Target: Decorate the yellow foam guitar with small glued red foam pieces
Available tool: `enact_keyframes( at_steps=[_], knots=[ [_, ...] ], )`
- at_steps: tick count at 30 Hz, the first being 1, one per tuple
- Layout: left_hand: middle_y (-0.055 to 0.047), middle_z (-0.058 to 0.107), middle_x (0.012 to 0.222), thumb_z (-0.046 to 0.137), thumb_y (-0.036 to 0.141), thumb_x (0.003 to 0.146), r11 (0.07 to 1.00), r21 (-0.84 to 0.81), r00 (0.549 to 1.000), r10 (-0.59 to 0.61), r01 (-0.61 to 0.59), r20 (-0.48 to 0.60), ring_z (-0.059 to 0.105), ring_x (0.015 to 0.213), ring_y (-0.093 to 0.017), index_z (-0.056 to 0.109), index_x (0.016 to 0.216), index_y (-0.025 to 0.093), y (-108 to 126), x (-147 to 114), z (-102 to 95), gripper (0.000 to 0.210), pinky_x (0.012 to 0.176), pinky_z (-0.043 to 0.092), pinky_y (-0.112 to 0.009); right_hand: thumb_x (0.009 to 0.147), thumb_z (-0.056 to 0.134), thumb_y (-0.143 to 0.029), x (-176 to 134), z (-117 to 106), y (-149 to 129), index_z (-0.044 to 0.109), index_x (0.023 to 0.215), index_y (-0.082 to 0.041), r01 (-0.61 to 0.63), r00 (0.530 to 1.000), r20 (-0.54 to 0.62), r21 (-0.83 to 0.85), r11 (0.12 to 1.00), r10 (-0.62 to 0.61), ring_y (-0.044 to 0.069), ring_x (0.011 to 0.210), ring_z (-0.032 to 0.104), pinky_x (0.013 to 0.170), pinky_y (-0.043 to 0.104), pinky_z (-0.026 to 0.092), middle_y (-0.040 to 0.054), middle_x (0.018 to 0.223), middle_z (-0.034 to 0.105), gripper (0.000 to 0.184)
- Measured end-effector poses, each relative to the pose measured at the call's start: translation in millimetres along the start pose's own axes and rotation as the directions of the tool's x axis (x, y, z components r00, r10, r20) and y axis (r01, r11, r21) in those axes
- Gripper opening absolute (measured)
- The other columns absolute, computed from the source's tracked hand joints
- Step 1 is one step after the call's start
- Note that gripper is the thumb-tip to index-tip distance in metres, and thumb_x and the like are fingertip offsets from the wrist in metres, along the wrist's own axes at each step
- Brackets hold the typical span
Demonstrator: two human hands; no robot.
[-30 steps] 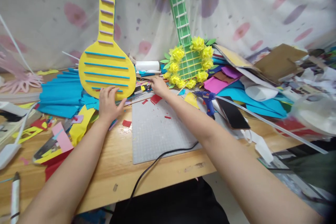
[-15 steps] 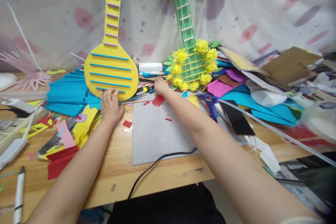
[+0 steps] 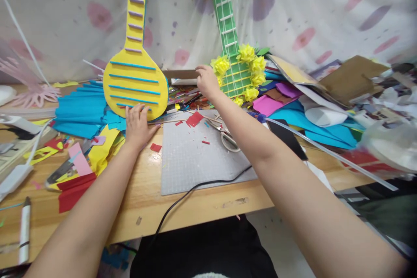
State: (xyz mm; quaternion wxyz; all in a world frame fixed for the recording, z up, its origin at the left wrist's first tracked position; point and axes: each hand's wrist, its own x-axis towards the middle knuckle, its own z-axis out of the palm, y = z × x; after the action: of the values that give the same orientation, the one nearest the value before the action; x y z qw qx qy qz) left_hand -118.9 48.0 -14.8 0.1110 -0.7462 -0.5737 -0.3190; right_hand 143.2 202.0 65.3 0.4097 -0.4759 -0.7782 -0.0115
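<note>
My left hand [image 3: 138,127] rests its fingers over the lower edge of a yellow banjo-shaped paper instrument [image 3: 136,89], its thumb spread to the side. The instrument stands upright against the back, with blue strips across its body and purple strips on its neck. My right hand [image 3: 208,82] is at the back of the table with fingers bent, beside a brown cardboard strip [image 3: 182,74] and a white roll [image 3: 184,81]. What its fingertips hold, if anything, is hidden. Close by on the right leans a green paper guitar [image 3: 235,69] trimmed with yellow flowers [image 3: 246,53].
On the grey cutting mat [image 3: 189,160] lie red paper scraps [image 3: 194,119] and scissors [image 3: 230,141], partly behind my right forearm. A black cable [image 3: 195,186] crosses the front. Blue crepe paper [image 3: 81,110] lies left; coloured sheets, a phone [image 3: 288,139] and a clear tube [image 3: 332,154] lie right.
My right hand has moved farther back and up toward the white roll, and the brown strip shows behind it. Scissors have come into sight while the glue gun is mostly covered by my arm.
</note>
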Motion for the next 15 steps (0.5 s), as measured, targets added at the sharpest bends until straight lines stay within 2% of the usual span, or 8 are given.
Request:
enact_keyframes(
  at_steps=[3,6,8,11,13,15],
  knots=[
    [-0.019,0.038,0.136,0.061,0.041,0.073,1.0,-0.001,1.0,-0.023,0.023,-0.002,0.027,0.132,-0.034,0.037,0.131,0.016,-3,0,0.4,0.067,0.109,0.008,-0.057,0.078,0.034,-0.014,2,-20,-4,0.066,0.094,-0.013,-0.088,0.991,-0.092,0.12,0.989,0.1,0.021,0.107,0.053,0.102,0.044,0.035,0.0092,0.109,0.061,0.035],
    [-0.02,0.039,0.135,0.059,0.039,0.075,0.999,0.004,0.999,-0.04,0.04,-0.011,0.027,0.131,-0.034,0.04,0.128,0.014,-4,0,-3.3,0.062,0.109,0.009,-0.058,0.073,0.036,-0.011,-11,-40,-10,0.066,0.089,-0.011,-0.24,0.946,-0.149,0.276,0.931,0.288,0.02,0.102,0.056,0.099,0.044,0.038,0.0088,0.101,0.063,0.033],
    [-0.02,0.041,0.134,0.056,0.038,0.077,0.999,0.014,0.999,-0.039,0.039,-0.021,0.029,0.13,-0.034,0.044,0.125,0.014,-3,1,-8.7,0.056,0.109,0.01,-0.058,0.071,0.036,-0.011,-29,-52,-14,0.065,0.089,-0.012,-0.307,0.903,-0.15,0.429,0.85,0.402,0.018,0.096,0.059,0.095,0.042,0.042,0.0077,0.098,0.063,0.034],
    [-0.019,0.045,0.132,0.05,0.035,0.081,0.999,0.039,0.998,-0.013,0.016,-0.058,0.033,0.128,-0.032,0.05,0.12,0.015,7,4,-18.9,0.044,0.109,0.011,-0.056,0.07,0.037,-0.013,-67,-66,-17,0.064,0.094,-0.014,-0.312,0.852,-0.13,0.651,0.692,0.507,0.014,0.082,0.062,0.083,0.037,0.05,0.0055,0.099,0.063,0.035],
    [-0.016,0.049,0.128,0.045,0.031,0.084,0.998,0.058,0.998,0.015,-0.012,-0.066,0.038,0.125,-0.03,0.052,0.117,0.016,20,6,-24.2,0.038,0.11,0.013,-0.054,0.068,0.043,-0.015,-93,-73,-17,0.063,0.093,-0.015,-0.359,0.806,-0.105,0.694,0.624,0.582,0.012,0.075,0.06,0.076,0.034,0.051,0.0046,0.095,0.063,0.033],
    [-0.014,0.055,0.12,0.04,0.027,0.085,0.997,0.058,0.999,0.051,-0.051,0.006,0.045,0.119,-0.027,0.057,0.111,0.016,38,6,-25.4,0.033,0.109,0.02,-0.051,0.065,0.049,-0.016,-116,-79,-18,0.062,0.089,-0.014,-0.403,0.762,-0.084,0.715,0.571,0.642,0.011,0.071,0.058,0.07,0.029,0.051,0.004,0.088,0.063,0.027]
  ],
)
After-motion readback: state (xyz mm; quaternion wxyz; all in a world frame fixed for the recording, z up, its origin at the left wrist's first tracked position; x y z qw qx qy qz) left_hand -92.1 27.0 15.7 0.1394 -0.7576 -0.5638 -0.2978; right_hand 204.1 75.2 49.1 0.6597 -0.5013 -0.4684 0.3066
